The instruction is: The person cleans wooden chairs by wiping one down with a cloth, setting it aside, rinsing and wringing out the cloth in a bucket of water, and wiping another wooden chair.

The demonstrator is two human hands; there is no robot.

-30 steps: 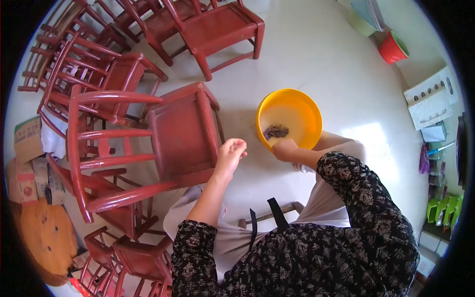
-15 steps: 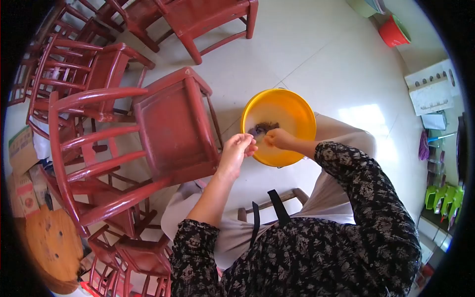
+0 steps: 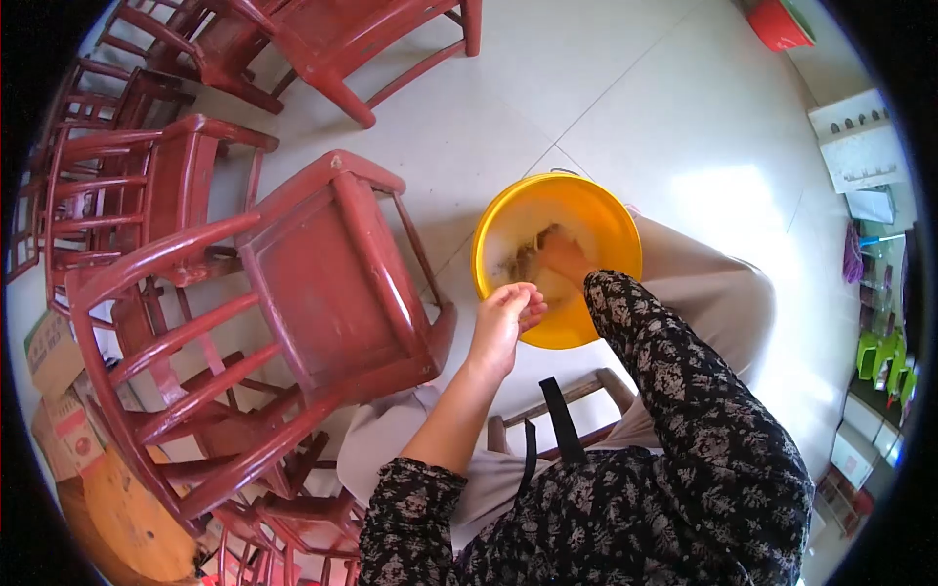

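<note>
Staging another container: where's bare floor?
Free: floor beyond the yellow bucket, between the upper red chair and the red container. Crowded: left side, packed with chairs; bucket mouth, right hand inside, left hand by the near rim.

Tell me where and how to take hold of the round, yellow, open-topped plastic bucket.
I'd grip the round, yellow, open-topped plastic bucket by the left stretch of its rim, coming from the left with the left hand hooked over the edge. The rim is bare there and the mouth faces up, while the black floral right sleeve crosses its near right edge.
</note>
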